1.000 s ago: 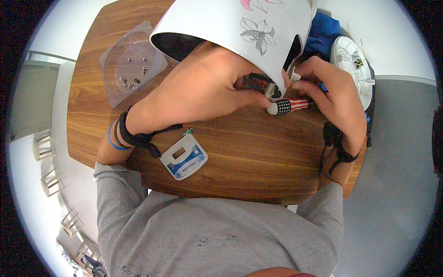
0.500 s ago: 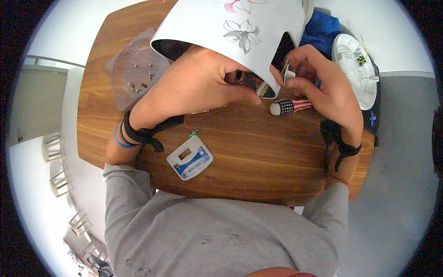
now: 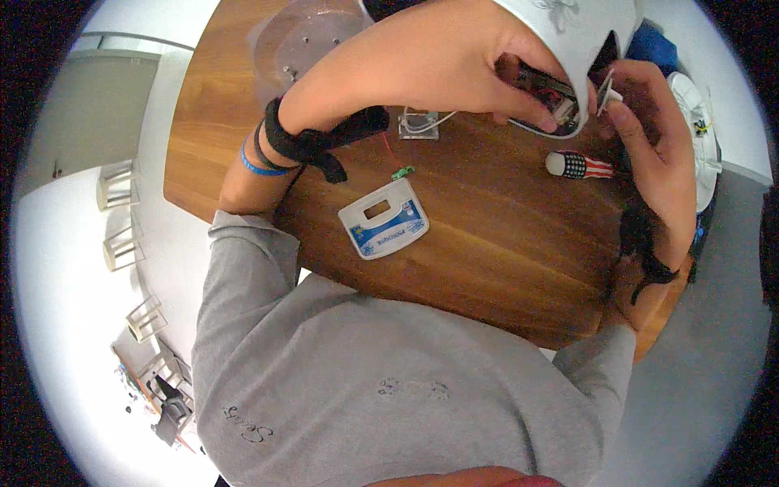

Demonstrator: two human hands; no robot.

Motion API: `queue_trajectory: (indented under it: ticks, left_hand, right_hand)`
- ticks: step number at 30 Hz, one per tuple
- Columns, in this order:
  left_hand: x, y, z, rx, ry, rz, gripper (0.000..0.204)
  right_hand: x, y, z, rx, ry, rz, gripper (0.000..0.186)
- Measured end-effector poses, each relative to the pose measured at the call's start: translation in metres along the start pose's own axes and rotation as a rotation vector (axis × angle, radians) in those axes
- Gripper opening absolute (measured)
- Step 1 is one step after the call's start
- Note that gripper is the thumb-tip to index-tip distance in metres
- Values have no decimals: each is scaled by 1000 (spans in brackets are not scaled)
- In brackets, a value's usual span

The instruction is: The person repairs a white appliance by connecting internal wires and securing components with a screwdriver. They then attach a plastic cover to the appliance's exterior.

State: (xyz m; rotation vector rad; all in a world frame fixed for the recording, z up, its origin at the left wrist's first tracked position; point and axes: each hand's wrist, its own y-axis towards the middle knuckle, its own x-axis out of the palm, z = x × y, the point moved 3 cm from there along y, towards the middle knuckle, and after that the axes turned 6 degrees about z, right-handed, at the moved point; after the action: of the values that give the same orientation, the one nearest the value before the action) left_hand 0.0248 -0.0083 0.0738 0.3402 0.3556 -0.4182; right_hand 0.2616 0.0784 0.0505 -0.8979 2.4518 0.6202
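A: Where is the white shell (image 3: 586, 36)?

B: At the top of the view, partly cut off by the edge. The left hand (image 3: 479, 61) grips it near its lower rim, thumb along the dark part (image 3: 558, 99) in its opening and the other fingers partly hidden by the shell

A: And the right hand (image 3: 656, 114)?

B: Its thumb and fingers pinch a small white piece (image 3: 605, 91), just beside the edge of the shell

A: What lies close by?

B: A tool with a star-and-stripe handle (image 3: 578, 165) lies on the tabletop (image 3: 487, 252), below the shell and near the right hand; its far end is hard to make out

A: Anything under the left forearm?

B: A small see-through piece (image 3: 419, 127) with a white wire across it, just below the forearm. Nearer the person's body sits a white and blue panel (image 3: 388, 229), a green plug (image 3: 402, 173) at its upper edge and a thin red wire running up from the plug

A: And toward the sides?

B: On the left a clear tray (image 3: 266, 58) holds small screws (image 3: 290, 75), partly behind the forearm. On the right, past the hand, are a round white base (image 3: 707, 166) and a blue cloth (image 3: 654, 50)
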Motion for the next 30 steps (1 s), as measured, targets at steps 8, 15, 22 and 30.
queue_trajectory:
  ticks: [8,15,22,30]
  left_hand:
    - [3,2,-15,-3,49,26,30]
    - [-9,-10,17,-5,129,-12,30]
    - [-7,-17,2,199,51,115,30]
    - [5,-6,-21,44,204,97,38]
  right_hand:
    - [-4,-6,-12,41,-219,59,31]
    - [-19,-22,-64,-243,-494,-409,35]
    - [134,-52,-58,-570,-263,-708,42]
    - [179,-46,-60,-756,-403,-653,36]
